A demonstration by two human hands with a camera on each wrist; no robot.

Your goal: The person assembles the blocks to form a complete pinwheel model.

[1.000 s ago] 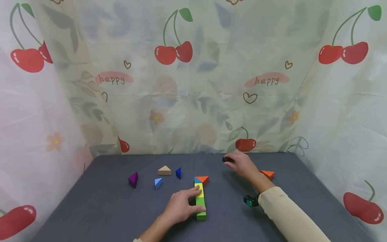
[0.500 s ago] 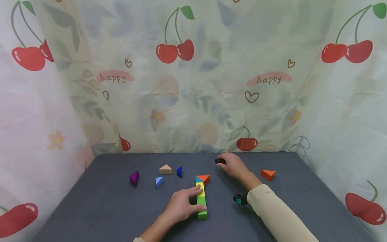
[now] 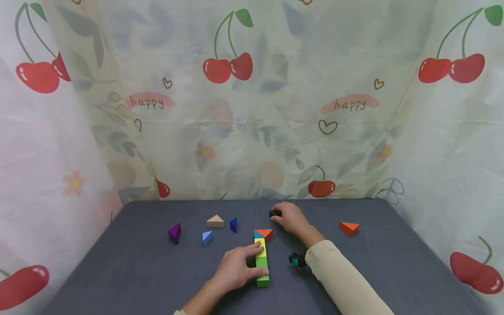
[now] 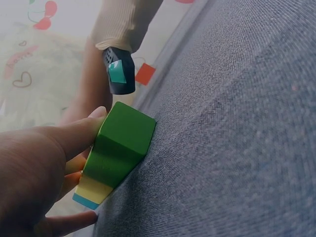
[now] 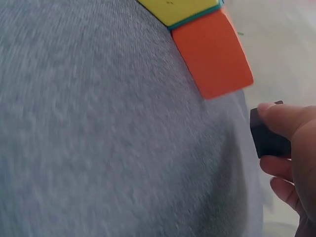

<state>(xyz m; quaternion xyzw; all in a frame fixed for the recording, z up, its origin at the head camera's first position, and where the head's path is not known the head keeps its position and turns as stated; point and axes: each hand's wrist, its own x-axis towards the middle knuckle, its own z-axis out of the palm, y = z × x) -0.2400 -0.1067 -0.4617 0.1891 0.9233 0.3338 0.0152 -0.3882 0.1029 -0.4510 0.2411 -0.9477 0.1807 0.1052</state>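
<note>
A row of blocks runs away from the front of the table: green blocks (image 3: 261, 264) nearest, then a yellow block (image 3: 260, 246), with a small blue triangle (image 3: 257, 234) and an orange-red triangular block (image 3: 265, 234) at the far end. My left hand (image 3: 235, 267) rests along the row, thumb on the green and a forefinger on the yellow, fingers fairly straight. In the left wrist view the green block (image 4: 126, 129) faces the camera, the thumb against its upper edge. Beyond the row, my right hand (image 3: 291, 218) pinches a small black block (image 3: 275, 213) between thumb and fingers.
Left of the row lie a purple triangular block (image 3: 174, 233), a natural wood triangle (image 3: 215, 222), a light blue triangle (image 3: 207, 238) and a dark blue one (image 3: 233, 225). An orange triangular block (image 3: 349, 228) lies to the right. A cherry-print curtain (image 3: 244, 131) hangs behind the table.
My right hand has moved left with the black block, toward the far end of the row, and the orange block at right has come fully into sight. My left hand stays on the row.
</note>
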